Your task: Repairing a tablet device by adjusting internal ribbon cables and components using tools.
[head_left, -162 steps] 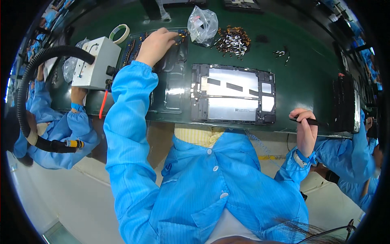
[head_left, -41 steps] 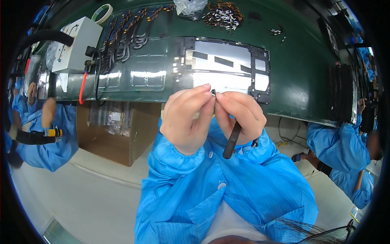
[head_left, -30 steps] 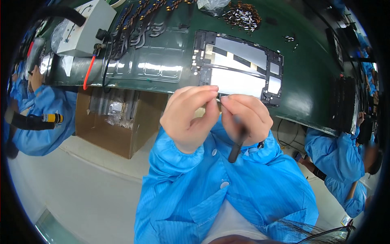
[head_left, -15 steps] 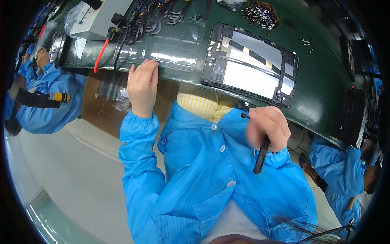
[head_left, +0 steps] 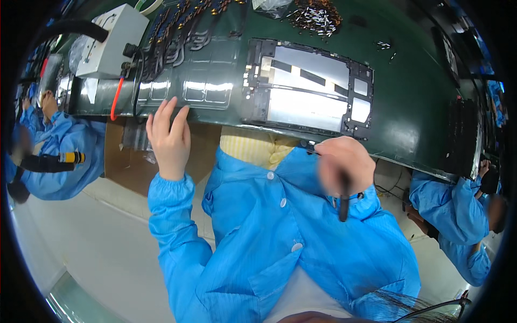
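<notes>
My left hand (head_left: 170, 142) is at the near edge of the bench, fingers spread and holding nothing, just in front of a clear plastic tray (head_left: 207, 96). In my right hand (head_left: 347, 161), closed and partly blurred, are black tweezers (head_left: 343, 210); their rear end sticks out below the hand. A small dark part, too small to name, shows by the fingertips near the bench edge. Beyond that hand a tablet housing (head_left: 307, 116) lies flat on the bench, with a black frame, silvery plates and dark strips across the middle.
Black flex cables (head_left: 186, 37) lie in rows behind the tray. A grey control box (head_left: 110, 43) with a red cable (head_left: 117, 99) stands at left. Small loose parts (head_left: 318, 19) are heaped at the back. Below is a cardboard box (head_left: 121, 167). Co-workers in blue sit either side.
The whole view has shifted, with the bench things sitting further left. My left hand's fingers have spread apart. My right hand has turned slightly, still gripping the tweezers.
</notes>
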